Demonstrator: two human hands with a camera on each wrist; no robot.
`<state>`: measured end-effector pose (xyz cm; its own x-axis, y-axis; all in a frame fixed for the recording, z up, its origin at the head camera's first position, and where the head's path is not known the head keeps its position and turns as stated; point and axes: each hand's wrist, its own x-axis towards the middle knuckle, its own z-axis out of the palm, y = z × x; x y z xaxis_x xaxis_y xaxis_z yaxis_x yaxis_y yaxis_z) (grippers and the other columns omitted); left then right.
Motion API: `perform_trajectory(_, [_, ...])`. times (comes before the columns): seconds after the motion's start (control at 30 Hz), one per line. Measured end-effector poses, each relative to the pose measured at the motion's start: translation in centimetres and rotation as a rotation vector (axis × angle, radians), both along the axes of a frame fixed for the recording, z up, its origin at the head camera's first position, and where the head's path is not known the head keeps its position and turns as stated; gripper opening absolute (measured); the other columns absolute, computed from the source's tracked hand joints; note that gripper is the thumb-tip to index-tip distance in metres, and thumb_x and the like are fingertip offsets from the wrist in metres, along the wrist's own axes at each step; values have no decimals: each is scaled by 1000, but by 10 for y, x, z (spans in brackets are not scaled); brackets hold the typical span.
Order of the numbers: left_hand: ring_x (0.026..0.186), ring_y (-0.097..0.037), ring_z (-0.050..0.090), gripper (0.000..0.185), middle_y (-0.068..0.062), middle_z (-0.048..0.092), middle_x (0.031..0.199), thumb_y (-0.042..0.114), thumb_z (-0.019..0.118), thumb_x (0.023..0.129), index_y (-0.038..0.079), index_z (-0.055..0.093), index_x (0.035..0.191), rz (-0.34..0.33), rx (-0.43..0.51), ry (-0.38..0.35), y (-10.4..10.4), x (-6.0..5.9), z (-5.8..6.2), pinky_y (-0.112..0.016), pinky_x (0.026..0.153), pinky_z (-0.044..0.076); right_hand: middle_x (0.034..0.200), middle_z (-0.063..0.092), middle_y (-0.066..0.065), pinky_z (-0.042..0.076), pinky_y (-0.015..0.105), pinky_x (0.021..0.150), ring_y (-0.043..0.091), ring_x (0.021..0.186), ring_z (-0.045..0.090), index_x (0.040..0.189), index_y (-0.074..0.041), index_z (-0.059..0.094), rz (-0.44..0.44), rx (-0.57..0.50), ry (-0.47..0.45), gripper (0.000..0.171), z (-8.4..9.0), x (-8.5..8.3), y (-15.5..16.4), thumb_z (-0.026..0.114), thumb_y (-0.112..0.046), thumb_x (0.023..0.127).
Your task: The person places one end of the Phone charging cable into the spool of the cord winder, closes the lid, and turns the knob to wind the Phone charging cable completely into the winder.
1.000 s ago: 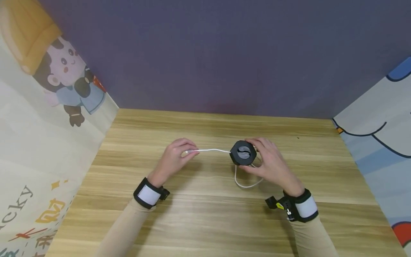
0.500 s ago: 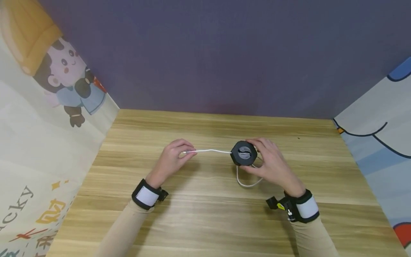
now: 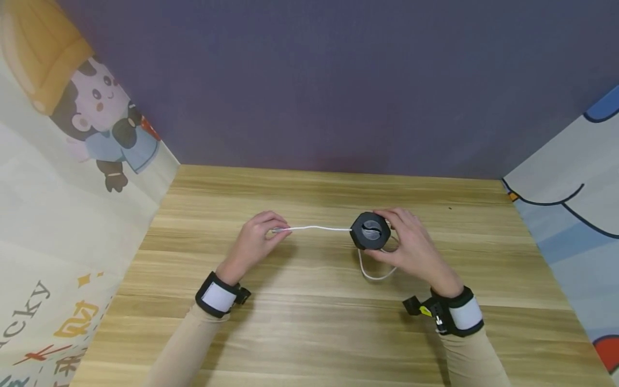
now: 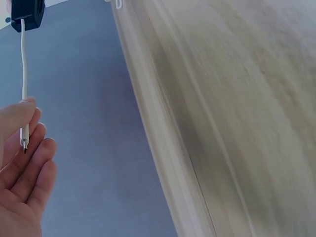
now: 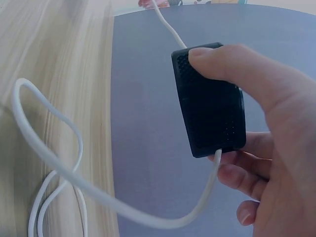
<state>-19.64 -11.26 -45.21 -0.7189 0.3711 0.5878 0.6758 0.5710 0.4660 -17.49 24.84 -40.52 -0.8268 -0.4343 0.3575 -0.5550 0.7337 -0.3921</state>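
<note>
My left hand [image 3: 256, 239] pinches a white charging cable [image 3: 319, 227] close to its small metal plug [image 4: 24, 144] between thumb and fingers. From there the cable runs almost straight to a black hexagonal cable winder [image 3: 359, 240], entering at its left side. The right hand [image 3: 416, 247] grips this winder by its edges, thumb on the near side and fingers on the far side. A grey centre with a curved slot shows on the winder's top. Out of its other side comes more white cable [image 5: 148, 219], looping down toward the tabletop.
Both hands are above a wood-grain table [image 3: 309, 333]. A dark blue-grey panel [image 3: 314, 86] rises behind it, with printed cartoon sheets at left [image 3: 38, 215] and right [image 3: 556, 215]. Loose cable loops [image 5: 44, 197] hang below the winder.
The left hand has drifted slightly left with the plug end, and the right hand slightly right with the winder. The stretch of cable between them has become a little longer.
</note>
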Motion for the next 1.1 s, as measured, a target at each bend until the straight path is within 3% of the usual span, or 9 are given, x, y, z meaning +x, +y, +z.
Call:
perform_trajectory(0.2, [94,-24,70,11,-7,74,97,10,86,84,5,78,91,27,-39,-53,-5,1,-3,-39,89,59,125,62,17,42,56,95,34,112,56,139,0,58,-7,10,-16,90,2,1,1,96,-35,66])
perform_trajectory(0.43, [92,-24,70,9,-6,73,96,13,83,87,6,77,89,18,-207,-121,-1,2,0,-39,88,59,128,61,17,41,58,101,36,119,54,141,0,56,-7,21,-32,90,2,2,-2,92,-42,70])
perform_trajectory(0.77, [91,-23,69,10,-6,72,94,14,82,87,7,76,86,18,-326,-233,12,4,-5,-39,87,59,130,61,17,40,60,105,37,122,54,141,-1,56,6,16,-23,91,5,1,-13,94,-41,68])
perform_trajectory(1.1, [94,-22,70,13,-5,74,99,19,81,89,8,76,94,-34,-309,-225,31,4,-2,-39,90,59,132,59,14,40,57,107,34,123,54,143,-4,55,27,18,-37,92,8,3,-25,91,-50,72])
